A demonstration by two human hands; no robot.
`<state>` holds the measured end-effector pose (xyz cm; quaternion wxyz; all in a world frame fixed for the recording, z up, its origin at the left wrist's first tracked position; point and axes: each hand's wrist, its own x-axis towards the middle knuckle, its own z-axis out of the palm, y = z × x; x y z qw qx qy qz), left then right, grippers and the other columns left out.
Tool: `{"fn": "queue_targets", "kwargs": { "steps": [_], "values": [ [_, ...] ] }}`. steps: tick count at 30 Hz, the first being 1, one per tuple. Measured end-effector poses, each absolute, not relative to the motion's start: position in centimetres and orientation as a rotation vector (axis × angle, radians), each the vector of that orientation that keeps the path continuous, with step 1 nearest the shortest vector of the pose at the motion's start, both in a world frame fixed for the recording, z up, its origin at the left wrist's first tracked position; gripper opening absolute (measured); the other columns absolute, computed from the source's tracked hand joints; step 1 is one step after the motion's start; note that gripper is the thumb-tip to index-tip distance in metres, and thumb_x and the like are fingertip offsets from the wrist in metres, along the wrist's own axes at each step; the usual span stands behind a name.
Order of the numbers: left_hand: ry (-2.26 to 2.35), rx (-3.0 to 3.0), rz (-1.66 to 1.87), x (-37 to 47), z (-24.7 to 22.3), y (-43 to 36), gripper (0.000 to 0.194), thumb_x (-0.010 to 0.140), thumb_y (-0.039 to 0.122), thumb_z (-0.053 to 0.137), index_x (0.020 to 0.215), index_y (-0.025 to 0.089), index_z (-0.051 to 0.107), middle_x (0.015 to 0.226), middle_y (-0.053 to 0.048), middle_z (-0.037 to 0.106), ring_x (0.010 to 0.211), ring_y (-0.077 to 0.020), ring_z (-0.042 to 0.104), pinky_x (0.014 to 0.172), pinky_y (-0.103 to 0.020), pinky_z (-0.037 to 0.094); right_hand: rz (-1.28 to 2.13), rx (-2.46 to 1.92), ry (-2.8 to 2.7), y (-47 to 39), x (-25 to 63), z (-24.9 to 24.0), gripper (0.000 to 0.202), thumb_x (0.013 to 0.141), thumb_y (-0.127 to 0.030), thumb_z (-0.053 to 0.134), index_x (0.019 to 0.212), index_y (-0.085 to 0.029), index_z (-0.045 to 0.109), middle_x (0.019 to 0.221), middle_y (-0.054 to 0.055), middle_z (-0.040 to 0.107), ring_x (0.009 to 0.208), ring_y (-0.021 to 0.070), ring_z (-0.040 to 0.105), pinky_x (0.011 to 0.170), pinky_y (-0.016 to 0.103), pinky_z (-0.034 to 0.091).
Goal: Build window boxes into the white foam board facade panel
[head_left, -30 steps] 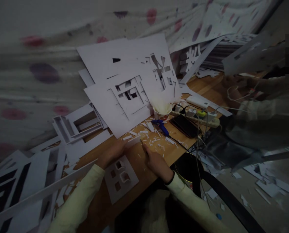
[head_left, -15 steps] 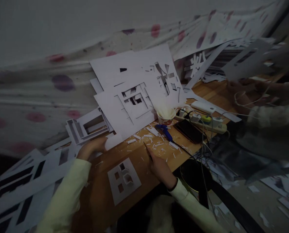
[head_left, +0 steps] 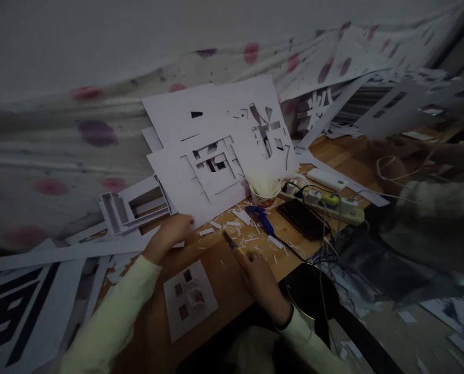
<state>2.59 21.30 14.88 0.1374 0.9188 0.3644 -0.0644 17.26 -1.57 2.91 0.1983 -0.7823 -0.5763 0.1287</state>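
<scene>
My right hand [head_left: 258,275] is closed around a utility knife [head_left: 232,243] with a dark blade and a bit of yellow, its tip pointing up and left over the table. My left hand [head_left: 172,234] is at the lower left edge of a large white board [head_left: 216,192] with cut-outs, which leans against the draped wall. Motion blurs its fingers, so I cannot tell whether they hold anything. Between my hands and nearer to me lies a small white card [head_left: 173,317] with square openings and a raised piece on it.
White offcuts [head_left: 251,240], a blue glue gun [head_left: 261,218], a paper cup [head_left: 263,195], a black phone [head_left: 304,219] and a power strip [head_left: 344,210] with tangled cables are to the right. Cut panels [head_left: 56,317] fill the left. A co-worker's hands [head_left: 395,161] hold a white panel.
My left hand has moved right, along the bottom of the leaning board. A long white strip at the left lies higher in view. My right hand still holds the knife, now with yellow showing.
</scene>
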Motion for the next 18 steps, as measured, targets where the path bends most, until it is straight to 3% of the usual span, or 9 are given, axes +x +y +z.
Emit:
{"fn": "queue_targets", "kwargs": {
  "steps": [3,8,13,18],
  "values": [
    [1.006,2.667,-0.244,9.8,13.7,20.8,0.025,0.091,0.038,0.063,0.099,0.015,0.071,0.101,-0.008,0.073,0.096,-0.0224,0.068,0.090,-0.042,0.053,0.248,-2.081,-1.687,-1.3,18.2,1.5,0.047,0.091,-0.010,0.054,0.133,-0.027,0.065,0.123,0.015,0.065,0.110,0.0285,0.059,0.091,0.041,0.048],
    [1.017,2.640,-0.277,18.5,9.4,19.6,0.035,0.092,0.043,0.064,0.113,0.015,0.065,0.115,-0.009,0.068,0.103,-0.0225,0.066,0.091,-0.045,0.054,0.075,-1.909,-1.708,-1.6,19.5,-1.6,0.051,0.089,-0.009,0.058,0.136,-0.030,0.061,0.131,0.013,0.063,0.116,0.0280,0.057,0.093,0.043,0.048],
    [1.097,2.587,-0.121,19.6,6.6,18.5,0.039,0.091,0.038,0.066,0.123,0.016,0.060,0.131,-0.011,0.060,0.117,-0.0270,0.059,0.097,-0.050,0.051,0.007,-1.790,-1.692,-2.5,20.1,-3.7,0.050,0.084,-0.009,0.062,0.131,-0.025,0.064,0.125,0.015,0.067,0.107,0.0308,0.063,0.088,0.047,0.048],
    [1.154,2.399,0.057,18.4,7.0,18.4,0.036,0.092,0.035,0.065,0.123,0.017,0.061,0.127,-0.010,0.062,0.113,-0.0259,0.061,0.096,-0.050,0.052,0.183,-1.678,-1.699,-4.3,21.4,-1.6,0.060,0.080,-0.013,0.063,0.138,-0.024,0.056,0.124,0.012,0.070,0.109,0.0283,0.066,0.091,0.042,0.053]
  ]
}}
